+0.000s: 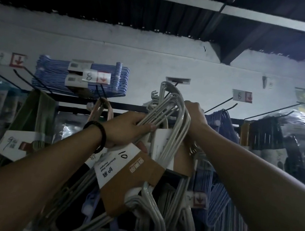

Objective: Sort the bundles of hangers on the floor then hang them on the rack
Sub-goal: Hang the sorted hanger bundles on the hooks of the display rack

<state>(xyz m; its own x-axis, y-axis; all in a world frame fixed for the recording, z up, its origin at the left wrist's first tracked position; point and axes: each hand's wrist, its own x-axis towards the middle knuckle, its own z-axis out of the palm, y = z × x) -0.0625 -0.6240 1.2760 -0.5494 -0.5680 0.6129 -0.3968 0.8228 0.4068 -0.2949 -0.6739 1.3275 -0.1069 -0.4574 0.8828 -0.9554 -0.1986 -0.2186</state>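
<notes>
A bundle of white hangers (pixel 168 121) with a brown-and-white card sleeve marked "10" (pixel 131 172) is raised in front of the wall rack (pixel 125 106). My left hand (pixel 125 129), with a dark bracelet on its wrist, grips the hanger necks from the left. My right hand (pixel 193 116) holds the curved hooks from the right, close to a black rack peg (pixel 172 91) under a blank tag. The bundle's lower ends hang down between my forearms.
Blue hanger bundles (pixel 79 75) lie on pegs at the upper left beside a tag marked "8". More blue hangers (pixel 222 122), black hangers (pixel 264 133) and green ones (pixel 40 113) hang along the rack. Empty black pegs (pixel 220 104) stick out toward me.
</notes>
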